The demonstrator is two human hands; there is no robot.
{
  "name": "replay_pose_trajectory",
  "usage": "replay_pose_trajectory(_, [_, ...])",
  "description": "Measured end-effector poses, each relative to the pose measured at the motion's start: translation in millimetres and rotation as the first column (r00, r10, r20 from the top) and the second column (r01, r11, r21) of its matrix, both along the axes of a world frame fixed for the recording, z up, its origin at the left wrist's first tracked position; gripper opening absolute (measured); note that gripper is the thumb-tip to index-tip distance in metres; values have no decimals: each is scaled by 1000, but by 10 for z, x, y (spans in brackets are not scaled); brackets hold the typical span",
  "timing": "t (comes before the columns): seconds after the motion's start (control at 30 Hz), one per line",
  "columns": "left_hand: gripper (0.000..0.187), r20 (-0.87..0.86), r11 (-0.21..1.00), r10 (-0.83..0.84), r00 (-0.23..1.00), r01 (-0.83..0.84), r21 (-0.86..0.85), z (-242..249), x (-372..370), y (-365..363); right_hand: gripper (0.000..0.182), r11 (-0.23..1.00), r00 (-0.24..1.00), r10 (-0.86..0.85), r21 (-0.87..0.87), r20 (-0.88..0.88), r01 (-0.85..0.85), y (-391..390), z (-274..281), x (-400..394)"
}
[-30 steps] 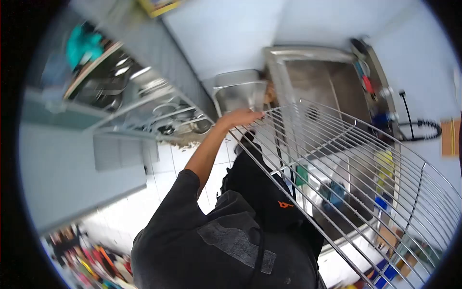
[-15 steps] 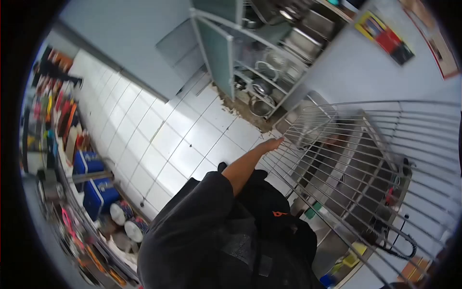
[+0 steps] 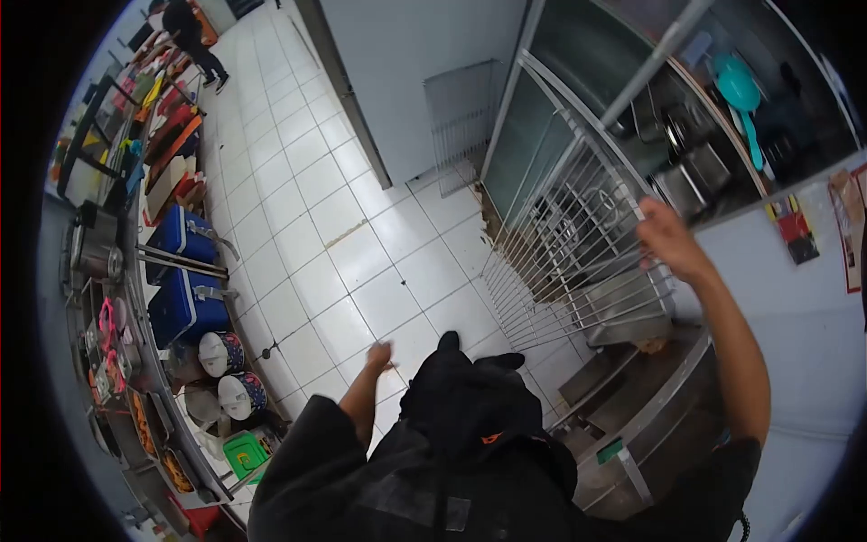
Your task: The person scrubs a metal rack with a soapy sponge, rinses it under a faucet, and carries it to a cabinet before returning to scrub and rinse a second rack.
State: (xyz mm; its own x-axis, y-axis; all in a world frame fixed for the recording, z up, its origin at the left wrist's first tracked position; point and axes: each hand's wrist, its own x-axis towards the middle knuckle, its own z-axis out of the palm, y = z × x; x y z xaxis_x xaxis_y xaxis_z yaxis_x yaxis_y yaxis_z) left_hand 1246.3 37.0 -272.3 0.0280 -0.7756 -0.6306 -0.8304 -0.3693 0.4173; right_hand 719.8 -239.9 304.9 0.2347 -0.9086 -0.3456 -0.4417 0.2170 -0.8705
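A metal wire rack (image 3: 591,257) is held up and tilted at my right, in front of the open cabinet. My right hand (image 3: 670,242) is closed on its upper right edge. My left hand (image 3: 379,356) is away from the rack, over the floor tiles. Its fingers are loosely bent and apart, with nothing seen in them. Below the rack lies a long steel surface (image 3: 664,397) with a green item (image 3: 610,451) on it.
A second wire rack (image 3: 462,126) leans on the grey wall. Steel pans (image 3: 691,181) and a turquoise strainer (image 3: 739,86) sit on shelves. At left, blue coolers (image 3: 185,307) stand beneath a loaded counter. Another person (image 3: 188,36) stands far along the aisle.
The rack has moved from the right side towards the cabinet, further forward. My left hand has come off it. My right hand has come into view gripping its edge. The camera has turned.
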Motion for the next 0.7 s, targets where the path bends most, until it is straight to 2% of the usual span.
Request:
replay_pose_trajectory(0.03, [46, -91, 911, 390, 916, -369, 184, 154, 305, 325, 13, 998, 996, 61, -24, -71, -62, -159, -252, 135])
replay_pose_trajectory(0.07, [46, -85, 651, 747, 660, -698, 299, 320, 609, 652, 16, 991, 982, 119, -43, -143, -126, -321, -507, 265])
replay_pose_trajectory(0.13, [49, 93, 349, 907, 411, -857, 380, 530, 1087, 1266, 18, 980, 972, 174, -73, -155, -187, -650, -1054, 458])
replay_pose_trajectory(0.17, [53, 139, 314, 913, 384, -877, 363, 705, 1177, 1560, 19, 969, 966, 199, -115, -167, -219, -797, -1267, 553])
replay_pose_trajectory(0.2, [49, 197, 280, 919, 341, -917, 284, 766, 1212, 1820, 19, 955, 957, 225, -151, -182, -253, -933, -1456, 632])
replay_pose_trajectory(0.23, [48, 162, 195, 955, 249, -936, 293, 875, 1176, 2073, 20, 938, 946, 256, -187, -199, -293, -1092, -1591, 721])
replay_pose_trajectory(0.27, [47, 226, 128, 954, 199, -948, 292, 925, 1096, 2231, 20, 938, 945, 247, -192, -215, -289, -1261, -1702, 797])
replay_pose_trajectory(0.33, [46, 246, 39, 960, 136, -931, 363, 1007, 806, 2526, 21, 945, 946, 220, -189, -239, -268, -1461, -1884, 926])
replay_pose_trajectory(0.4, [46, 231, -27, 968, 93, -883, 470, 1035, 354, 2683, 21, 922, 940, 184, -280, -287, -266, -1653, -2108, 1076])
replay_pose_trajectory(0.47, [47, 142, 28, 980, 136, -809, 587, 1166, -190, 2644, 21, 873, 926, 164, -388, -340, -297, -1833, -2445, 1130])
replay_pose_trajectory(0.5, [47, 96, 73, 981, 171, -774, 629, 1219, -432, 2573, 21, 875, 922, 134, -394, -364, -282, -1857, -2436, 1253])
replay_pose_trajectory(0.6, [47, -10, 172, 975, 222, -725, 667, 1266, -892, 2066, 19, 852, 944, 70, -472, -321, -224, -2065, -2723, 1419])
replay_pose_trajectory(0.63, [47, -32, 194, 973, 229, -729, 657, 1283, -987, 1882, 18, 819, 929, 50, -517, -367, -248, -2189, -2897, 1426])
replay_pose_trajectory(0.7, [47, -64, 218, 971, 229, -752, 622, 1349, -1071, 1449, 19, 843, 951, 3, -511, -310, -170, -2337, -3149, 1431])
